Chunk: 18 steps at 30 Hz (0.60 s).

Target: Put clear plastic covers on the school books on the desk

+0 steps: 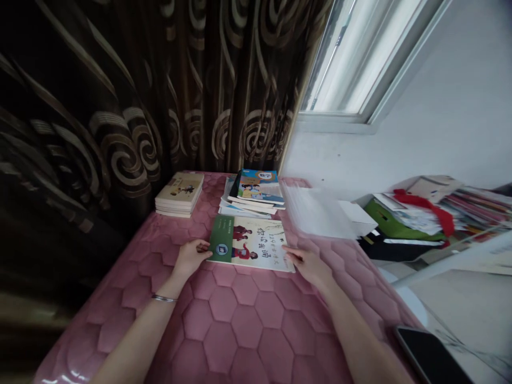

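A book [252,241] with a green band and a pale illustrated cover lies sideways in front of me, low over the pink quilted cover [248,341]. My left hand [192,258] pinches its left end, fingers curled at the lower corner. At the opposite end, my right hand [307,264] grips the right edge with fingers on top. Just beyond the book rises an uneven pile of books [260,189], a blue-covered one uppermost. A neat stack of tan books [180,193] sits to the far left.
Blurry white sheets [320,213] lie right of the pile, by a white box [358,218]. A dark phone [432,354] rests at the near right edge. Beyond that edge are a green bag [400,221] and stacked papers. Patterned curtains [224,90] hang behind.
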### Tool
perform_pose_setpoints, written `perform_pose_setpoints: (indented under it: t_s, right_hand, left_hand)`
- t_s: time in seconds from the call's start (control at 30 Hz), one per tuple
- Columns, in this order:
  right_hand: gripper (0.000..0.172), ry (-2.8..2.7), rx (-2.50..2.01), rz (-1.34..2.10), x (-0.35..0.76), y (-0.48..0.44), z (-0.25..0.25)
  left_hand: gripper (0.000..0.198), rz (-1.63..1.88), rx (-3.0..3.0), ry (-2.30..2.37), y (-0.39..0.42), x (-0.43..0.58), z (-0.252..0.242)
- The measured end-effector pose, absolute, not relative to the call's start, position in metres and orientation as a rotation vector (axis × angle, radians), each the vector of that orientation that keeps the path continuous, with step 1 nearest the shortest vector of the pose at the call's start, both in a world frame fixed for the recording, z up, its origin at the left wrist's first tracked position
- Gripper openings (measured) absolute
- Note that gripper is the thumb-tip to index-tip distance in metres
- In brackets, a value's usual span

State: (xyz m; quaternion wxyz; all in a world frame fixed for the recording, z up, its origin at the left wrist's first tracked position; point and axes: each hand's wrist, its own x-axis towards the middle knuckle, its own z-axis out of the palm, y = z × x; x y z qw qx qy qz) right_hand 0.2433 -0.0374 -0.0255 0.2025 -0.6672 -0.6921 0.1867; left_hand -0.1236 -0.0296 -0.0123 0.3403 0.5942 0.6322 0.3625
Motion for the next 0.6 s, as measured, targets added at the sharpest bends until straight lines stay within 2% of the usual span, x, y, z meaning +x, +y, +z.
perform_pose_setpoints:
  t_s: [0.4,0.6]
  right_hand:
    - [0.035,-1.934,-2.001,0.478,0.239,-0.042,-0.018]
    - [0.033,-1.91,-2.093,0.425,0.232,-0.049,-0.004]
  left_hand:
    - [0.01,0.915,1.683,1.709,-0.034,-0.117,-0.009]
    - [0.015,0.853,1.89,1.8,-0.04,-0.114,-0.004]
